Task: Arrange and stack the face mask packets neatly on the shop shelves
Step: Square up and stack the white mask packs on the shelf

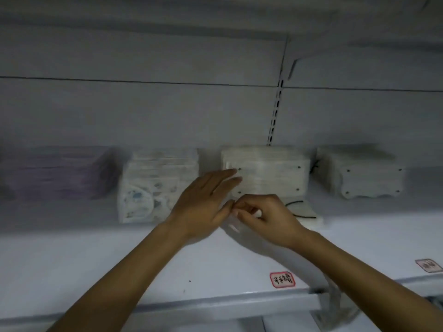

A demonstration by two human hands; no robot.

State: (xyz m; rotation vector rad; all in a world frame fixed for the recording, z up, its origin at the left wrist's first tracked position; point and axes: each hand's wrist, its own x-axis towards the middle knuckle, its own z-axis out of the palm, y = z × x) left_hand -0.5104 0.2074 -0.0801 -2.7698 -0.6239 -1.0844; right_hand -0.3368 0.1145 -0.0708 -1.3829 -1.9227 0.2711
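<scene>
Shelf w/ four mask stacks, hands at third.

Four stacks stand along the back of the white shelf: purple packets at far left, printed packets, a white stack at the slotted upright, and another white stack to the right. Narrow gaps part the stacks, the widest (still tight) between the printed packets and the middle white stack. The shelf's front half lies bare but for two stickers, while both hands and a loose packet crowd the spot before the middle stack.
</scene>
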